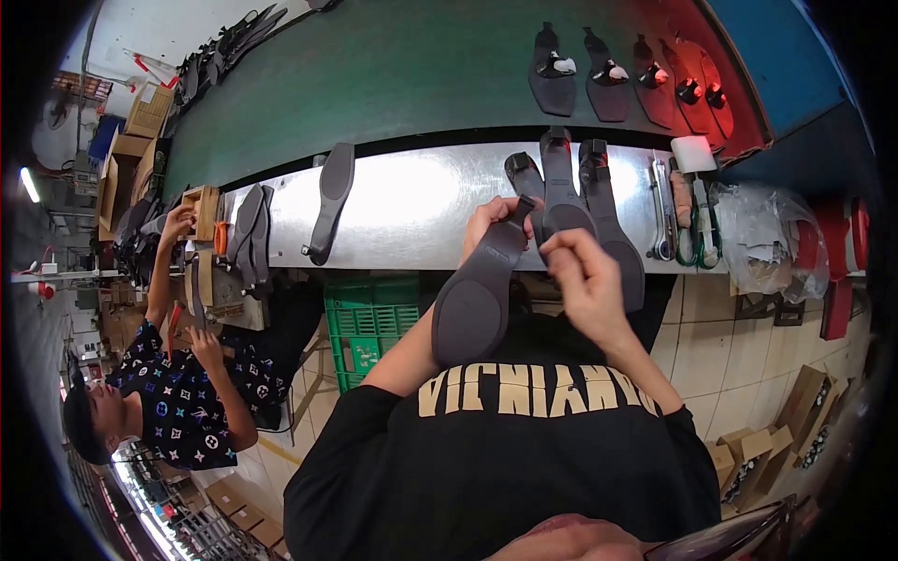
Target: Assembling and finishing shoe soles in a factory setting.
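Note:
Sole outward, a dark high-heeled sandal [474,304] is in front of my chest. My left hand [486,222] is wrapped round its narrow heel end, partly hidden behind it. My right hand [587,288] is just right of it, thumb and fingers pinched together; whatever is between them is too small or hidden to name. Beyond my hands, a sandal [558,178] lies sole up on the metal bench edge [412,201]. Another sandal [613,224] is to its right, and a third [524,171] is to its left, mostly covered.
Several sandals [606,79] line the green conveyor belt [393,84], red-lit at right. Wrenches [662,210], green-handled scissors [708,245] and a plastic bag [772,234] lie at the right. Another sandal [333,201] lies left. A green crate [372,327] stands below; a co-worker [178,402] works at left.

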The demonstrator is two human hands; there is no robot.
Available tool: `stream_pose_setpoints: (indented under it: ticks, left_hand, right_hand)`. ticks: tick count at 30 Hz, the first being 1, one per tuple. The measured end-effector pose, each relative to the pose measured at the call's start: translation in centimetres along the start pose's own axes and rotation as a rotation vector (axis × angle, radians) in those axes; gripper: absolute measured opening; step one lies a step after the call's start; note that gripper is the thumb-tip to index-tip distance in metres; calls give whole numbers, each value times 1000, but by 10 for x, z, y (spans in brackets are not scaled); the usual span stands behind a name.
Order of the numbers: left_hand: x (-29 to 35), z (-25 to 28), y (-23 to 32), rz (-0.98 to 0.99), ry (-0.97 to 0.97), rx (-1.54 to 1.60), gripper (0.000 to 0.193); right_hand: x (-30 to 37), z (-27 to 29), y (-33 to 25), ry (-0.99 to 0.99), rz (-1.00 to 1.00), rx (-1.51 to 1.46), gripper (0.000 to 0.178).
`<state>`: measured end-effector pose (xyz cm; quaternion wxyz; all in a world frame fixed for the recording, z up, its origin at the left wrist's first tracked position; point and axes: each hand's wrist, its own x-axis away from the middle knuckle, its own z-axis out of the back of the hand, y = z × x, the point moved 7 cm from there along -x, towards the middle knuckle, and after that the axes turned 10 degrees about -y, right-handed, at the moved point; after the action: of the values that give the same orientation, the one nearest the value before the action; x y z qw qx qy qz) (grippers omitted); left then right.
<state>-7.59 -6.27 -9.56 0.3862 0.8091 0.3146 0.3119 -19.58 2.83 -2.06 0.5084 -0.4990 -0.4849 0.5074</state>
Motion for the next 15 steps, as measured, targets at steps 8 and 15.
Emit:
stream_pose_setpoints:
  ticks: [8,15]
  left_hand:
    - [22,-6,-5,38,121,-68,71]
    - [42,-36,5,-26,126,-93,84]
  right_hand:
    - [3,-1,8,-128,-149,-68,56]
    - [3,-13,27,-196,-283,-429,54]
